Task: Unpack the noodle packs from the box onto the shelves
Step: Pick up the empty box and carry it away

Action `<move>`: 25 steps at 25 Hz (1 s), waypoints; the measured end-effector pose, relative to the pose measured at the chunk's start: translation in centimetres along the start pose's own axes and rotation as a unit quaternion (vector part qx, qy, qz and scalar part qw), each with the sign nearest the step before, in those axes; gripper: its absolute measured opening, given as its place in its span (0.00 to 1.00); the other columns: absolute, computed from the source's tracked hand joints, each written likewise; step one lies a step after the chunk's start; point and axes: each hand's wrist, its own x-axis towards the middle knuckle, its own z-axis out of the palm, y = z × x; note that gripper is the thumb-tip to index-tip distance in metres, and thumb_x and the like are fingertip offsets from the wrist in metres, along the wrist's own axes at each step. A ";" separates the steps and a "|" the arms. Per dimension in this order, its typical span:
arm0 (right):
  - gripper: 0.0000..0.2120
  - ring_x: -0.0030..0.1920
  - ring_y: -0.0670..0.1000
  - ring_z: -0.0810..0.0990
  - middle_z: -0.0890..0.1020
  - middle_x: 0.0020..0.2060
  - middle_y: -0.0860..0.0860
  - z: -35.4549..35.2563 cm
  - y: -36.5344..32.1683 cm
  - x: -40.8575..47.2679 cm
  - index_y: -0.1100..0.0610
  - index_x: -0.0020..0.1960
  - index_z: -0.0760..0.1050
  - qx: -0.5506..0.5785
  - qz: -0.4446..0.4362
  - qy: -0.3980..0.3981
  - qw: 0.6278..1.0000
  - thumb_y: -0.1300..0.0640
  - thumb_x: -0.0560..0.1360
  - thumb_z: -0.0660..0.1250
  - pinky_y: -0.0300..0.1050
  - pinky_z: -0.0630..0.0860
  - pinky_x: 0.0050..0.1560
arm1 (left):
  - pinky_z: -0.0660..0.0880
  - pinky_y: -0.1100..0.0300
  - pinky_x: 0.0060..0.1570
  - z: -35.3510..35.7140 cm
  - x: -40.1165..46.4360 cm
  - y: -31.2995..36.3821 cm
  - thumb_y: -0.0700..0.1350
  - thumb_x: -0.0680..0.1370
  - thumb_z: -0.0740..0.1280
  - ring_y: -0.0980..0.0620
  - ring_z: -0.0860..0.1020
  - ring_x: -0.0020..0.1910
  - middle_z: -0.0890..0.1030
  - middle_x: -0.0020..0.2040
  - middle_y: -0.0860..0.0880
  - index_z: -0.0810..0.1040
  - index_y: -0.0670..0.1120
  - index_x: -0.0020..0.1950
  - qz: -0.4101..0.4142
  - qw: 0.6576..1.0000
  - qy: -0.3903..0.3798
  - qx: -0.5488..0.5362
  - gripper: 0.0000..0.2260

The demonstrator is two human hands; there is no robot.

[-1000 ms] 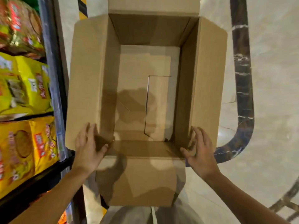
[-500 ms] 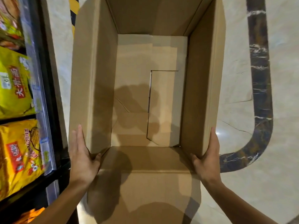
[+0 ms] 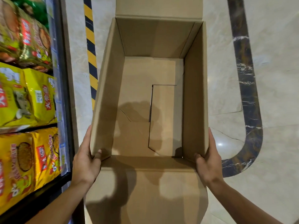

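Note:
An open brown cardboard box (image 3: 195,94) fills the middle of the view, and I see nothing inside it but its bare bottom flaps. My left hand (image 3: 85,160) grips the near end of the box's left wall, thumb hooked inside and fingers along the outside. My right hand (image 3: 208,160) grips the near end of the right wall the same way. Yellow noodle packs (image 3: 38,97) stand in rows on the shelves (image 3: 64,101) at the left.
The near flap of the box (image 3: 145,191) hangs toward me, the far flap stands up. Below lies a pale marble floor (image 3: 275,78) with a dark curved inlay (image 3: 252,126). A yellow and black hazard strip (image 3: 91,50) runs along the shelf base.
Both hands shifted from the side flaps to the box's side walls. The box now sits further right in the view, with more of the shelves showing.

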 end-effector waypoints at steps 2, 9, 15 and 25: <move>0.44 0.63 0.44 0.68 0.69 0.67 0.39 -1.4 -2.2 -0.7 0.40 0.80 0.51 0.017 0.000 -0.007 1.000 0.73 0.75 0.62 0.45 0.65 0.69 | 0.69 0.48 0.70 -1.6 -0.3 1.2 0.32 0.78 0.66 0.51 0.73 0.67 0.72 0.71 0.55 0.57 0.68 0.76 -0.003 0.999 -0.007 -0.046 0.39; 0.47 0.67 0.45 0.68 0.71 0.69 0.41 -6.5 -8.0 -6.3 0.40 0.79 0.56 0.033 0.010 0.012 0.999 0.77 0.70 0.61 0.45 0.64 0.72 | 0.70 0.70 0.63 -8.0 -5.1 6.9 0.25 0.75 0.64 0.63 0.72 0.67 0.74 0.64 0.72 0.65 0.57 0.76 0.035 0.994 0.004 -0.106 0.37; 0.47 0.70 0.54 0.71 0.72 0.72 0.49 -12.9 -15.9 -13.0 0.42 0.80 0.54 0.038 -0.011 0.023 0.999 0.76 0.69 0.59 0.55 0.70 0.71 | 0.59 0.83 0.61 -16.5 -10.7 15.5 0.24 0.74 0.66 0.68 0.67 0.66 0.74 0.66 0.58 0.67 0.53 0.75 0.058 0.993 0.043 -0.090 0.35; 0.45 0.67 0.55 0.74 0.74 0.71 0.48 -23.0 -31.1 -25.9 0.36 0.77 0.56 0.048 -0.063 0.026 0.997 0.72 0.70 0.59 0.57 0.75 0.67 | 0.71 0.77 0.52 -32.2 -21.4 26.1 0.27 0.74 0.67 0.55 0.76 0.62 0.76 0.65 0.56 0.68 0.57 0.74 0.066 0.985 0.060 -0.146 0.35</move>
